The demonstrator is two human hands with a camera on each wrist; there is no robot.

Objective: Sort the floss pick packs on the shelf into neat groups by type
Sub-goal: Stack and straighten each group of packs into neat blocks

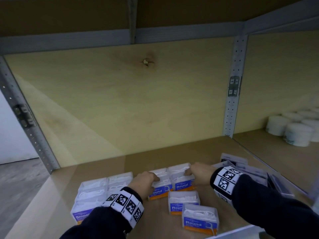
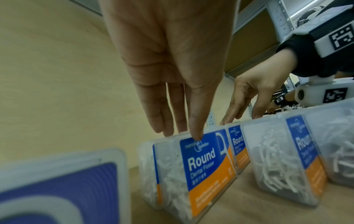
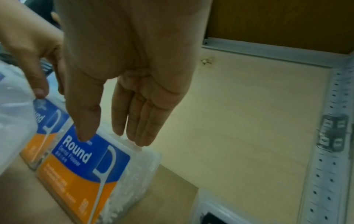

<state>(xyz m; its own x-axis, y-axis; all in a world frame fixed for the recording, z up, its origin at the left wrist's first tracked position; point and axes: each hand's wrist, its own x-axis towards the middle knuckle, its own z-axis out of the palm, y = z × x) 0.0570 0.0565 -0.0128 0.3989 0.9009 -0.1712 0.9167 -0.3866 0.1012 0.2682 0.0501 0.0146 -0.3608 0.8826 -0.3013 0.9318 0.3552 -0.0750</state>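
Two clear "Round" floss pick packs with blue-and-orange labels stand side by side on the shelf board (image 1: 96, 169). My left hand (image 1: 151, 182) (image 2: 182, 134) pinches the top of the left Round pack (image 1: 159, 192) (image 2: 206, 166), thumb on its label, fingers behind. In the same way my right hand (image 1: 191, 176) (image 3: 111, 137) pinches the right Round pack (image 1: 183, 185) (image 3: 86, 174). Two more Round packs (image 1: 183, 202) (image 1: 200, 219) sit in front of them. A block of "Smooth" packs (image 1: 93, 192) stands at the left, partly hidden by my left sleeve.
Dark-labelled packs (image 1: 255, 175) lie in a loose pile at the right, under my right forearm. A perforated metal upright (image 1: 233, 94) divides this bay from another one holding white tubs (image 1: 293, 131). The plywood back wall (image 1: 120, 100) is far behind the packs.
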